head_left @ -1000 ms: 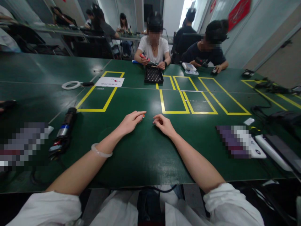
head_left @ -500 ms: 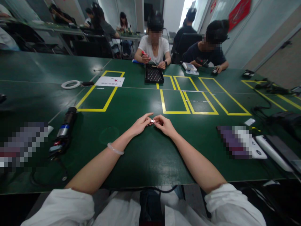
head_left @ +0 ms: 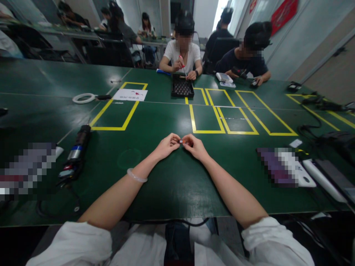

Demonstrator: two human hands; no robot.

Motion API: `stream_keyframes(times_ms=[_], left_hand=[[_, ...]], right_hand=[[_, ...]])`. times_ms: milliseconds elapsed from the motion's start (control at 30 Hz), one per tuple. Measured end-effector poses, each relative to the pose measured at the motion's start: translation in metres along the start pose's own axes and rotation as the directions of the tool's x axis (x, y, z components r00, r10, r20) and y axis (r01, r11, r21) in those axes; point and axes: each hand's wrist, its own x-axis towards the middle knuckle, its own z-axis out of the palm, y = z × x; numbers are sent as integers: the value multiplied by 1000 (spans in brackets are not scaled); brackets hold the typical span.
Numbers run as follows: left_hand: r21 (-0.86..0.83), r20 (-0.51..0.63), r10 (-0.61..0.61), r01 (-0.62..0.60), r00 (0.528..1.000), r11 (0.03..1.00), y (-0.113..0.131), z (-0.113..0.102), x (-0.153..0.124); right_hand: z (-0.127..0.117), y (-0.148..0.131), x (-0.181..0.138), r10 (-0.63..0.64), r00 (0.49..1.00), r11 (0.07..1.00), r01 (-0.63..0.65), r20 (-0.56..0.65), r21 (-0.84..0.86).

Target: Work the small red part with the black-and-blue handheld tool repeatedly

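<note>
A person in a white top, sleeves pushed up, sits at the near edge of a long green bench, both bare forearms reaching in over it. The left hand and right hand meet in front of the body, somewhat in from the near edge. Their fingertips come together, pinched around a small piece with pale and orange-red parts, too tiny for me to identify. I cannot tell whether the hands rest on the surface or are held just above it. A pale bracelet circles the left wrist.

Yellow tape marks out rectangles across the bench beyond the hands. To the left, near the near edge, lies a dark cylindrical tool with silver and blue bands. Farther from that edge are a coiled white cable and a printed sheet lying across a taped outline. Toward the right, near the same edge, is a purple and white object, partly blurred out.

At the far edge, straight across, a co-worker in a white shirt holds a red-handled tool over a black tray. Beside them sits another person in dark clothing.
</note>
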Motion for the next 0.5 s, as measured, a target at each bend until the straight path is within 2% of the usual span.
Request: stream_keyframes(times_ms=[267, 500], left_hand=[[53, -11, 20, -19, 1000, 998, 3, 0, -2], [32, -6, 26, -25, 1000, 999, 0, 1, -1]], right_hand=[[0, -1, 0, -15, 1000, 1000, 15, 6, -20], [-1, 2, 1, -21, 1000, 1000, 21, -2, 7]])
